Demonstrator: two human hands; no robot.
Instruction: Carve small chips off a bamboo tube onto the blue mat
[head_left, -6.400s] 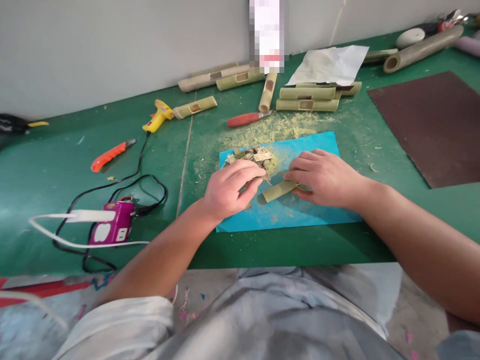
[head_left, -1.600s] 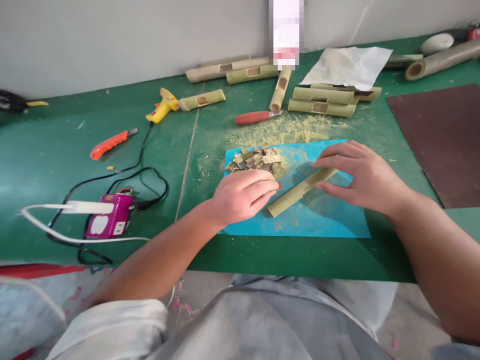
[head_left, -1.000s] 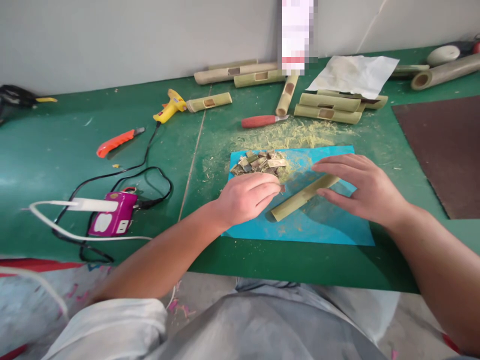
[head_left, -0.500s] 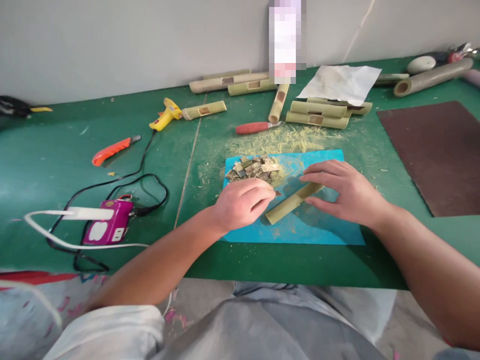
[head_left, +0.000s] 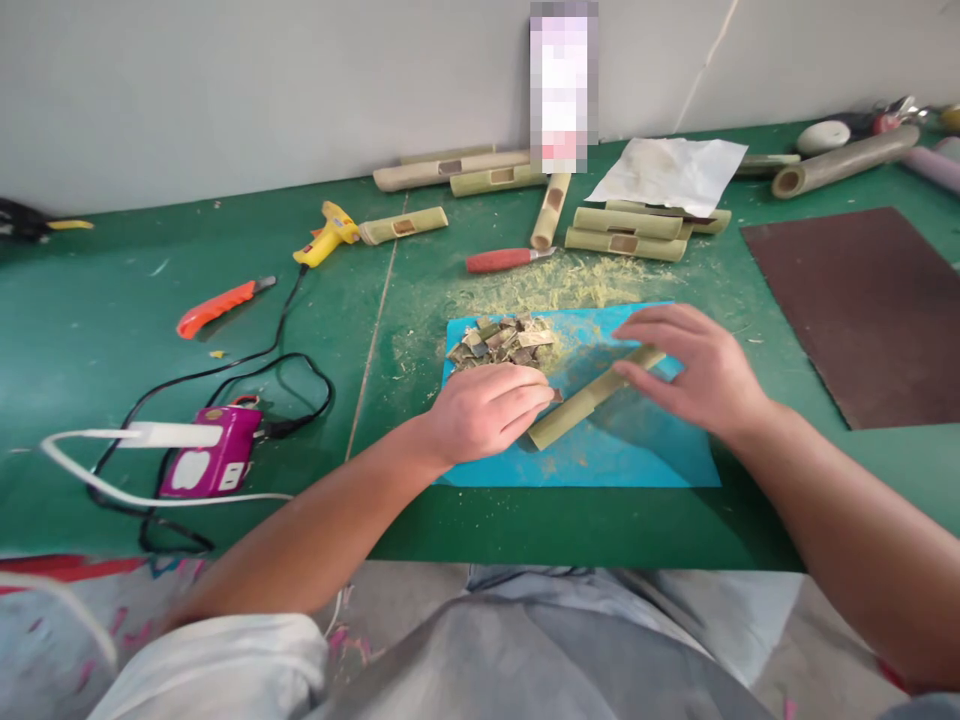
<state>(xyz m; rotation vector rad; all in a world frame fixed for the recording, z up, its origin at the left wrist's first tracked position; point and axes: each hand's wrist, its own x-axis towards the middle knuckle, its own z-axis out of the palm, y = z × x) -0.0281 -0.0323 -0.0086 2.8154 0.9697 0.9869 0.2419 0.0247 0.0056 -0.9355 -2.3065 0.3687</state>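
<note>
A green bamboo tube (head_left: 576,408) lies slantwise on a blue sheet (head_left: 637,465). My right hand (head_left: 694,368) is over its far end, thumb and fingers spread apart; whether they touch the tube I cannot tell. Left of the near end, my left hand (head_left: 489,412) is closed in a pinch, palm down. A small brown bamboo chip (head_left: 556,396) pokes out from its fingertips. Just behind that hand sits a heap of bamboo chips (head_left: 504,340) on the sheet, partly covered by the hand.
Behind the sheet lie yellowish shavings (head_left: 577,280) and a red-handled knife (head_left: 499,260). Notched bamboo tubes (head_left: 626,243) line the back. To the left are a yellow glue gun (head_left: 326,240), an orange utility knife (head_left: 217,308) and a purple power strip (head_left: 214,450) with cords. A brown mat (head_left: 862,310) lies right.
My right hand has shifted slightly right and up along the tube, with more of the tube showing. My left hand keeps its pinch. The whole view has slid a little.
</note>
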